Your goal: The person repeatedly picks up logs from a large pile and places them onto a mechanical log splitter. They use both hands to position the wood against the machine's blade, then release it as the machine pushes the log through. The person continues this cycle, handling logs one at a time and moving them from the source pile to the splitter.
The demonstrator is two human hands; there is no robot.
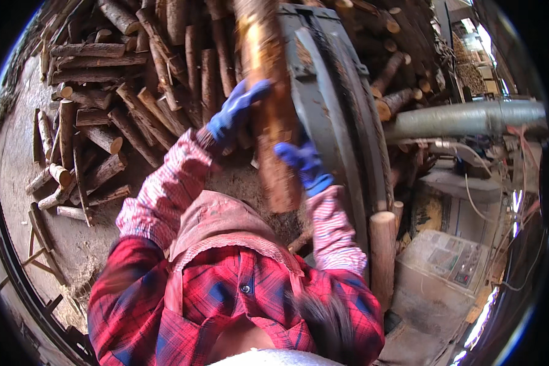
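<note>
1. Log (268,104): long round timber, reddish-brown rough bark, pale yellowish patch near the top. Held nearly upright, slightly tilted, upper end leaving the frame at the top edge, lower end just above the person's chest. Motion-blurred, fine texture not readable.
2. Left hand (235,113): blue glove, fingers wrapped on the log's left side around mid-height. Clamped on it.
3. Right hand (305,161): blue glove, gripping the log lower down on its right side. Also clamped. Hands sit apart, one above the other along the log.
4. Sleeves: pink-and-white striped fabric over both forearms, red plaid shirt below.
5. Machine (335,104): grey metal housing with a large curved rim, scuffed paint, directly right of and behind the log. Whether the log touches it, cannot tell.
6. Grey pipe (463,119): thick, runs horizontally right from the machine.
7. Short log (382,250): pale, peeled-looking, standing upright at the machine's base, right of the right forearm.
8. Log pile (116,91): many thin bark-covered logs, cut ends pale, stacked loosely to the left and behind.
9. Ground (73,244): grey packed dirt with sawdust and bark scraps.
10. Control box (448,259): dusty panel, lower right.
</note>
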